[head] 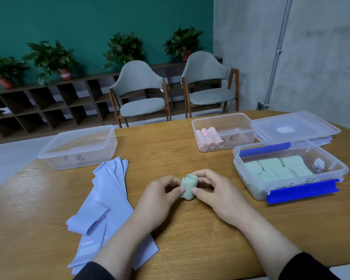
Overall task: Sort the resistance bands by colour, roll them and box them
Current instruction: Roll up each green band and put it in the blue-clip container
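A pale green band (pixel 188 185), rolled into a tight coil, is held just above the wooden table (pixel 170 146) at its middle. My left hand (pixel 160 196) pinches its left side and my right hand (pixel 214 190) pinches its right side. Several flat lilac bands (pixel 107 197) lie spread to the left, partly under my left forearm. At the right, a clear box with blue clips (pixel 303 191) holds several green rolls (pixel 281 168). Behind it, another clear box (pixel 222 123) holds pink rolls (pixel 209 138).
A third clear box (pixel 77 146), with writing on its side, stands at the back left of the table. A clear lid (pixel 295 126) lies at the back right. Two grey chairs (pixel 141 93) stand beyond the table's far edge, before a low shelf with plants.
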### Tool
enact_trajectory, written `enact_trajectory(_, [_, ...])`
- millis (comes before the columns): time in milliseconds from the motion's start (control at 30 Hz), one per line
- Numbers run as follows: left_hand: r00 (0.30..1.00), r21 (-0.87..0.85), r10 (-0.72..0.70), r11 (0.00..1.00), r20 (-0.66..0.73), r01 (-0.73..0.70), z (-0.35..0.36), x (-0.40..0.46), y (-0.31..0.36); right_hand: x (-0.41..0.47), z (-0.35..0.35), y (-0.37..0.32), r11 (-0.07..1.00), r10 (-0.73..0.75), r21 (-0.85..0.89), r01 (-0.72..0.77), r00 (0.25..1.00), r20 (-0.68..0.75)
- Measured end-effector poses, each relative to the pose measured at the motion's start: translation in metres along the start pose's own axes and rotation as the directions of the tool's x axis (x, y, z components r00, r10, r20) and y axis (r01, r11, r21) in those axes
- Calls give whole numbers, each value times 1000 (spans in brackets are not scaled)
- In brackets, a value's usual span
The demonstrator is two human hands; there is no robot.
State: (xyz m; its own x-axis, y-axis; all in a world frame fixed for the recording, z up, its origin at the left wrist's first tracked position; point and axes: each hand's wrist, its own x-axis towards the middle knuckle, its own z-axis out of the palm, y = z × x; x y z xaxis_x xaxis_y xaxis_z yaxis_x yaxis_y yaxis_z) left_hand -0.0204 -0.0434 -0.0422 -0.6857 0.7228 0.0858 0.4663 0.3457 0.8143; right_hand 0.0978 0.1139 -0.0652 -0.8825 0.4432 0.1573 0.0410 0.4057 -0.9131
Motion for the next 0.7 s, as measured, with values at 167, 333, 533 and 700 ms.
enact_trajectory(167, [998, -110, -1, 994, 62, 8, -2, -1, 5, -2, -3, -7, 984, 14, 176, -12, 1000, -10])
enact_trajectory(333, [1000, -318, -12, 948, 22, 19, 3, -5, 13, -7, -4, -14, 897, 95, 434, -80, 995, -13])
enact_trajectory(533, [999, -540, 35, 841, -26, -44, 13, -7, 35, -23, -13, -37, 755, 155, 652, -71, 985, -72])
enact_trajectory(700, [999, -716, 48, 696, -17, -46, 34, -2, 50, -32, -47, -60, 814, 137, 580, -41, 983, -123])
